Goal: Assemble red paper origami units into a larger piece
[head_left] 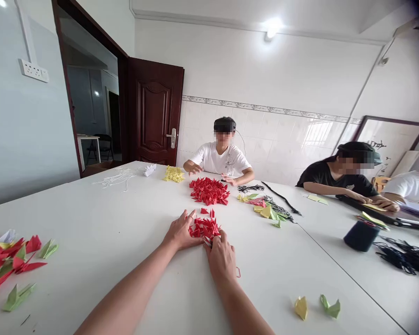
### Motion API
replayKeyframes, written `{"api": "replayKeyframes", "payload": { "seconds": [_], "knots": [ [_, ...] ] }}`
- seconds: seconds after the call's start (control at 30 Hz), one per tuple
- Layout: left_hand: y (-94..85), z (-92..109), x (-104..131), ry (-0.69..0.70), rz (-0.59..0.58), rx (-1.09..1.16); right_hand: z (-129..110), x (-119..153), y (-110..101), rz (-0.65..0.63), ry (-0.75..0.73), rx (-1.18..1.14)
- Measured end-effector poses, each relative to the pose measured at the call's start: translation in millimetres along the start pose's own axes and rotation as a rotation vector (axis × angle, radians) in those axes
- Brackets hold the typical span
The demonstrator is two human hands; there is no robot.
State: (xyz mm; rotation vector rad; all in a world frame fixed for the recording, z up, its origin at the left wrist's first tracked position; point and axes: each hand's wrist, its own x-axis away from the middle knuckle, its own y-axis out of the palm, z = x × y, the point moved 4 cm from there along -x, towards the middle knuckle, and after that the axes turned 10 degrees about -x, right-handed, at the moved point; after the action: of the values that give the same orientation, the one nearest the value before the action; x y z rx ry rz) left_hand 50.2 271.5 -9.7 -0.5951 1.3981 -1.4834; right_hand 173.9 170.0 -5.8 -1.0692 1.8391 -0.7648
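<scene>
Between my two grips sits a small heap of red folded paper pieces (203, 226), loose on the bench (91, 232). My left grip (182, 232) cups it, fingers parted; my right grip (223, 255) curls against it, whether pinching anything I cannot tell. Beyond both lies a larger red pile (209, 191).

Large red folded-paper heap (209, 191): one
Small red folded-paper heap (206, 227), nearer than large heap: one
Yellow folded-paper heap (173, 174), left of large heap: one
Black cylindrical thread spool (361, 236), right of large heap: one
</scene>
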Motion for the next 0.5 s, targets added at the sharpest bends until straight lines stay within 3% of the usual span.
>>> {"api": "replayKeyframes", "payload": {
  "seconds": [0.5],
  "knots": [
    [-5.6, 5.7, -0.5, 0.018, 0.013, -0.006, 1.0, -8.0, -4.1, -0.049, 0.047, -0.004]
  ]
}}
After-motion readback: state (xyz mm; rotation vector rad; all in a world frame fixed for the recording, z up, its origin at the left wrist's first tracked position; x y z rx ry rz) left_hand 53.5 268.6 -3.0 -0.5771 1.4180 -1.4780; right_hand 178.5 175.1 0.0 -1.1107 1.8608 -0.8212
